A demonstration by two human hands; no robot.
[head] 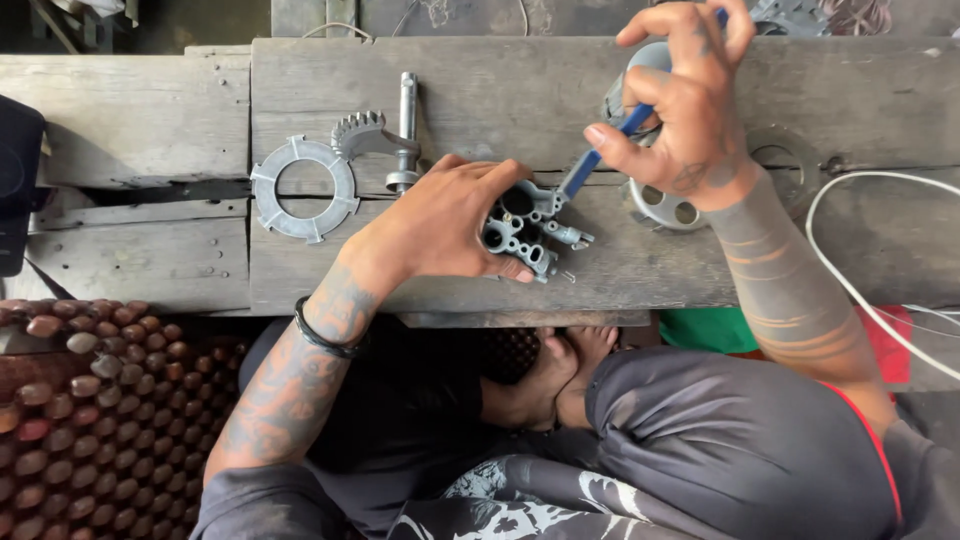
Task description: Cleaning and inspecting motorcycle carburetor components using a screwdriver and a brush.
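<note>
My left hand (440, 222) grips a small grey cast-metal part with several round bores (525, 228), pressing it down on the weathered wooden plank bench (520, 95). My right hand (685, 100) holds a blue-handled tool (600, 155) like a pen, its tip slanting down-left into the top of the metal part. Both forearms reach in from below.
A flat notched metal ring (303, 187), a toothed sector on a shaft (385, 135), a perforated metal disc (668, 208) and another ring (795, 165) lie on the bench. A white cable (850, 285) loops at right. A beaded seat mat (90, 410) is lower left.
</note>
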